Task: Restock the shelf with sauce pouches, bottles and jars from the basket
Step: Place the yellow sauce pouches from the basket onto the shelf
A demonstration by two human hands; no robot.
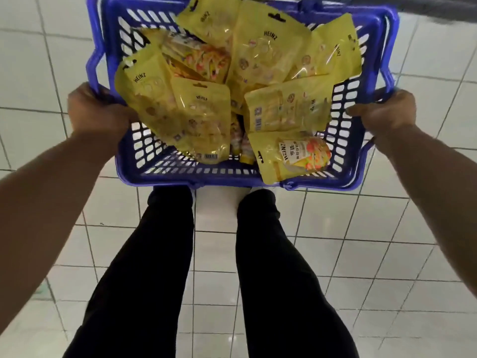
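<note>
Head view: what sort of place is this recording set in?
Probably a shop or supermarket aisle. A blue plastic shopping basket, gripped at both sides by the left hand and right hand, holds many identical yellow Heinz pouches over a white tiled floor. No shelf shows.

The left hand and right hand grip opposite rims of the blue basket. Yellow sauce pouches fill it. White floor tiles lie below.

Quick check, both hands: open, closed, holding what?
Left hand: grips the blue basket's left rim.
Right hand: grips the basket's right rim.
</note>
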